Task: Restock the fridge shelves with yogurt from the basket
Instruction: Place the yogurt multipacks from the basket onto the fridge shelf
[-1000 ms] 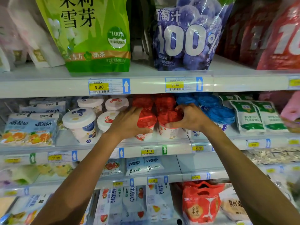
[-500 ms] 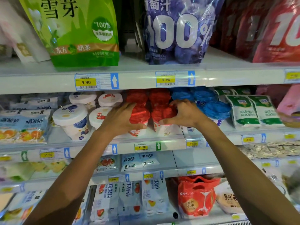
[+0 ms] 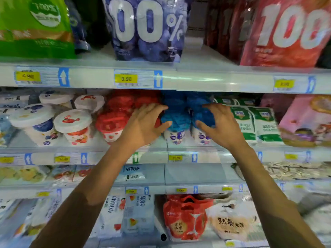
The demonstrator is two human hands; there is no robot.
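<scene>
L hand [image 3: 143, 123] grip spread, thumb touching blue-lidded white plastic yogurt cups [image 3: 176, 120], front of mid white fridge shelf [image 3: 215, 156]. R hand [image 3: 221, 125] grip spread, thumb on same cups' right side. Red-lidded yogurt cups [image 3: 111, 122] just left.

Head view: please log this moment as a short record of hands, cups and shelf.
left hand: open, fingers spread, at the left side of the blue-lid cups
right hand: open, fingers spread, at their right side
contact: blurred, cannot tell
red-lid cups: left of the left hand, same shelf
white-lid cups: further left
green pouches: right of the right hand
shelf: price tags along its front edge
</scene>
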